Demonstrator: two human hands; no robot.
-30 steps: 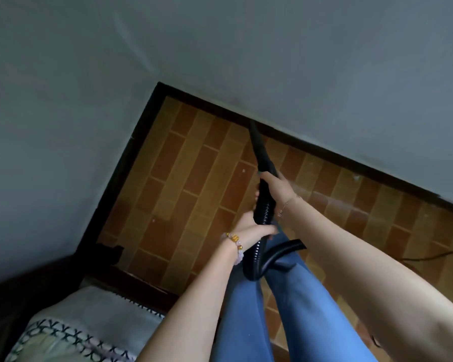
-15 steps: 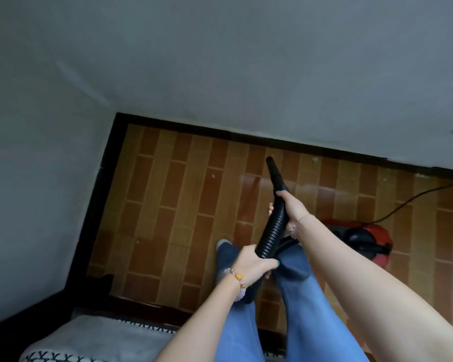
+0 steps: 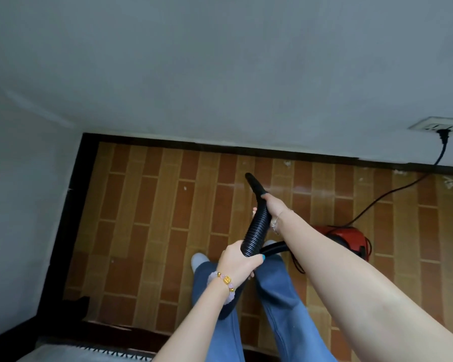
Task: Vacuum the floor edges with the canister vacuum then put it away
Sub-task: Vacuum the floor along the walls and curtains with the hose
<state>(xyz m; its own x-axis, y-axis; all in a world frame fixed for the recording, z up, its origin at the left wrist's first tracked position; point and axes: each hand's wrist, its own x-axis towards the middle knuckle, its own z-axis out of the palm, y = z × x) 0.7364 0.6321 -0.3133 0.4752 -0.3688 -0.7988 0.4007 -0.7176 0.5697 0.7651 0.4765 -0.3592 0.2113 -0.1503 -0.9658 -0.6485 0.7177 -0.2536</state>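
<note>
A black ribbed vacuum hose [image 3: 256, 228] ends in a narrow nozzle [image 3: 253, 181] whose tip is raised off the brown tiled floor [image 3: 152, 218], short of the dark baseboard [image 3: 220, 147]. My right hand [image 3: 273, 205] grips the hose just behind the nozzle. My left hand [image 3: 237, 259] grips the ribbed part lower down. The red canister vacuum [image 3: 345, 239] sits on the floor to the right, partly hidden behind my right forearm.
A black power cord [image 3: 392, 190] runs from the canister to a wall socket [image 3: 439, 126] at the upper right. White debris specks [image 3: 447, 182] lie near the baseboard on the right. A bed edge [image 3: 89, 354] lies at the bottom left. My legs stand below the hose.
The view has swung right, away from the corner, bringing the red canister, cord and socket into sight. The nozzle has pulled back from the baseboard. Both hands keep their grip.
</note>
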